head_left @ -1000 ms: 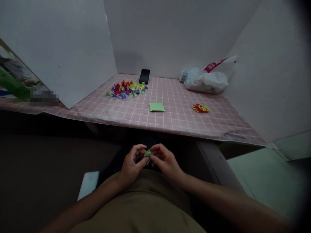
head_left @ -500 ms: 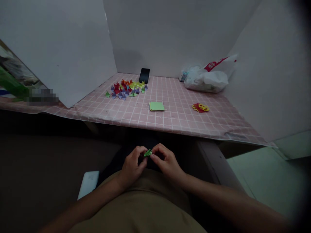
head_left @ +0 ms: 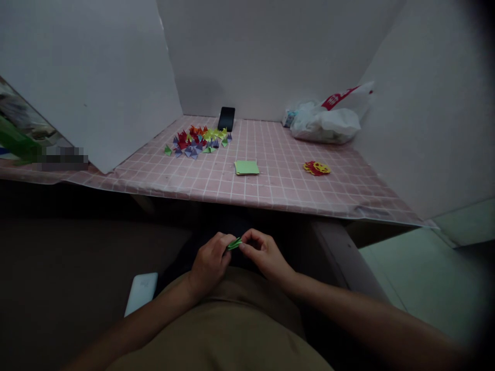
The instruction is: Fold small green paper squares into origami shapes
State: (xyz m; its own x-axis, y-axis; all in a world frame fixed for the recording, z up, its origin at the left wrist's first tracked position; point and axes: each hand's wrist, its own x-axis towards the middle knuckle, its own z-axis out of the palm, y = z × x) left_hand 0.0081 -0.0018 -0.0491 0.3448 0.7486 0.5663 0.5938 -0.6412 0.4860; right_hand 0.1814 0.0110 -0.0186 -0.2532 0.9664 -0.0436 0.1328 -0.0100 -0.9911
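A small piece of folded green paper [head_left: 234,243] is held above my lap, in front of the table's near edge. My left hand [head_left: 211,260] is closed on its left end, with the fingers curled around it. At its right tip, my right hand [head_left: 266,255] pinches the paper between thumb and forefinger. Beyond the hands, on the table, lies a stack of green paper squares [head_left: 247,167] with a yellow edge showing beneath. Several small folded paper cranes [head_left: 197,141] in red, orange, yellow, purple and green stand in a cluster farther left.
The table [head_left: 278,190] has a pink checked cover. A black phone [head_left: 226,119] leans behind the cranes. Red and yellow cut-out pieces [head_left: 316,168] lie at right, below a white plastic bag [head_left: 325,123]. A white device [head_left: 142,293] rests beside my left forearm. Pale panels surround the table.
The fingers of my left hand have closed further around the green paper, and the gap between its thumb and forefinger is gone. My right hand keeps its pinch. The view has shifted slightly.
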